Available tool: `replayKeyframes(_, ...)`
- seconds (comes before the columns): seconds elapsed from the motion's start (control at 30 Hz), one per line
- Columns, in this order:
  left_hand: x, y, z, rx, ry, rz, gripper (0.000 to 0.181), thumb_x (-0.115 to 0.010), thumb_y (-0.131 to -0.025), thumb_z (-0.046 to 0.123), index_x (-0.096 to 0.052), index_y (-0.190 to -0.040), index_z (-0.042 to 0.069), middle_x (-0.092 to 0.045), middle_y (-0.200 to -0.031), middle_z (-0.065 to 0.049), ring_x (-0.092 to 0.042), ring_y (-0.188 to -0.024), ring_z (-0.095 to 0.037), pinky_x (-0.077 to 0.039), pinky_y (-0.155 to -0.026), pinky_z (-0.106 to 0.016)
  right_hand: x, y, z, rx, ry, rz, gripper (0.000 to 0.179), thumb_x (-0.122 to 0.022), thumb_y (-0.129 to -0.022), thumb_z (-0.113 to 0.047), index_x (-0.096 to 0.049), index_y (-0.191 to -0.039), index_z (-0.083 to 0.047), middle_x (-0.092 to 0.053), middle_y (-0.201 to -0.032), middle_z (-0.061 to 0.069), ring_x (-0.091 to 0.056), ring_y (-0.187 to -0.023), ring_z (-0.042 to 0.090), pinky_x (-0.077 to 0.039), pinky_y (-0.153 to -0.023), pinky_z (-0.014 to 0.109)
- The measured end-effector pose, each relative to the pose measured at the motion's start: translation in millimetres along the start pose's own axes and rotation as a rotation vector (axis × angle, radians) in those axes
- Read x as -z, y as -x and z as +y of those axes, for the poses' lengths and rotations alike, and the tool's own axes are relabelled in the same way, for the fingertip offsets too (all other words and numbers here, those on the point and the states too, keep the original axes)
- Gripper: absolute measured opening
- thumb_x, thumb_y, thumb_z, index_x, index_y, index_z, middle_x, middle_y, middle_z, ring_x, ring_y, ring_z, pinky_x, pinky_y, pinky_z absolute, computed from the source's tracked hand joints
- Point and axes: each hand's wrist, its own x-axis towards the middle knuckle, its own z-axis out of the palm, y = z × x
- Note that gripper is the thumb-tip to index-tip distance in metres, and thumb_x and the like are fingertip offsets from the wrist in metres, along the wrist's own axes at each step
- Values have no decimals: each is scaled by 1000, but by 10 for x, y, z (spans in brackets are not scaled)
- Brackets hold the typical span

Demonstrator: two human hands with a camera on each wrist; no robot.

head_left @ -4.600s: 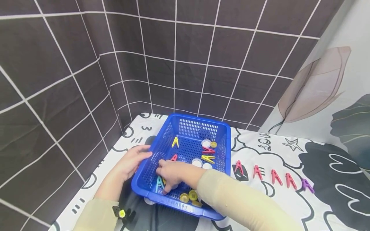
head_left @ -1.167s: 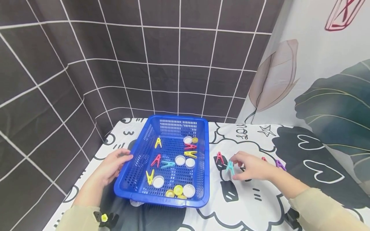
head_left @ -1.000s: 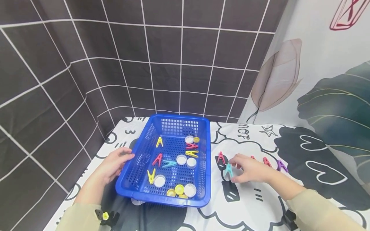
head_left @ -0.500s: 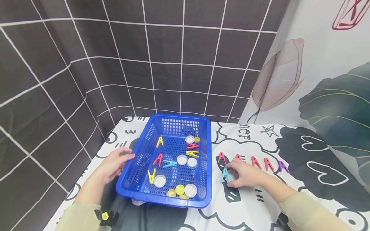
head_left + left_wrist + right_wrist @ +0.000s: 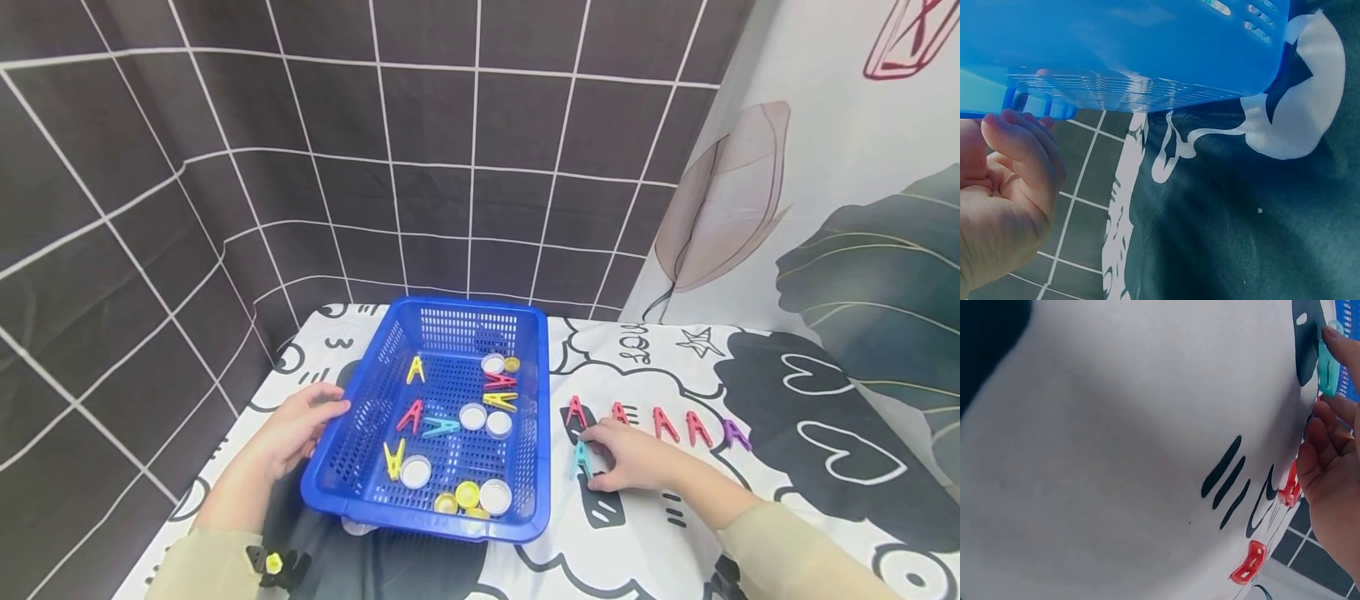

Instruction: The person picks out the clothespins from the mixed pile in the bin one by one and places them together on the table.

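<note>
In the head view, my right hand (image 5: 637,457) pinches a turquoise clothespin (image 5: 581,460) just above or on the cloth, right of the blue basket (image 5: 426,522). The right wrist view has this turquoise clothespin (image 5: 1329,370) between thumb and fingers. My left hand (image 5: 296,429) is at the basket's left side, its loosely bent fingers at the outer wall under the rim, as the left wrist view also has it. Inside the basket lie yellow clothespins (image 5: 393,459), red clothespins (image 5: 410,416), another turquoise clothespin (image 5: 441,427), white caps (image 5: 416,472) and yellow caps (image 5: 467,494).
Red clothespins (image 5: 665,423) and a purple clothespin (image 5: 736,433) form a row on the patterned cloth (image 5: 652,550), behind and right of my right hand. A dark tiled-pattern curtain (image 5: 420,200) stands behind and left of the basket. A pale leaf-print curtain (image 5: 847,250) hangs at right.
The turquoise clothespin was brought out of the basket by my right hand and lowered toward the cloth, lately drifting slightly left and nearer. The left hand stays by the basket.
</note>
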Motion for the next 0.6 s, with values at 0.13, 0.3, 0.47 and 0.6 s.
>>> replayKeyframes(0.13, 0, 3, 7, 1, 2, -2, 43, -57, -93, 19, -37, -126, -1, -66, -76, -5, -60, -55, -13, -43, -42, -21, 3, -1, -8, -3, 3, -8, 66, -76, -70, -44, -57, -120, -5, -55, -109, 5, -53, -95, 18, -46, -86, 45)
replayKeyframes(0.3, 1, -2, 16, 3, -6, -4, 43, -57, -93, 20, -38, -125, -1, -65, -74, -4, -59, -54, -12, -42, -41, -20, 89, -1, -12, 32, 0, 35, 63, -76, -71, -41, -58, -118, -5, -52, -94, -2, -50, -82, 12, -47, -72, 33)
replayKeyframes(0.47, 0, -5, 13, 4, -5, -6, 42, -57, -93, 19, -38, -124, -1, -65, -73, -3, -58, -53, -11, -42, -41, -20, 265, -58, -61, 85, -22, 90, 55, -75, -74, -36, -59, -115, -3, -53, -90, 0, -47, -72, 10, -42, -61, 25)
replayKeyframes(0.6, -3, -7, 3, 5, 8, -9, 40, -56, -93, 19, -38, -123, -1, -65, -74, -4, -60, -55, -12, -43, -41, -20, 419, -145, -155, 101, -35, 101, 54, -74, -75, -36, -59, -117, -3, -55, -92, 3, -51, -75, 15, -44, -62, 26)
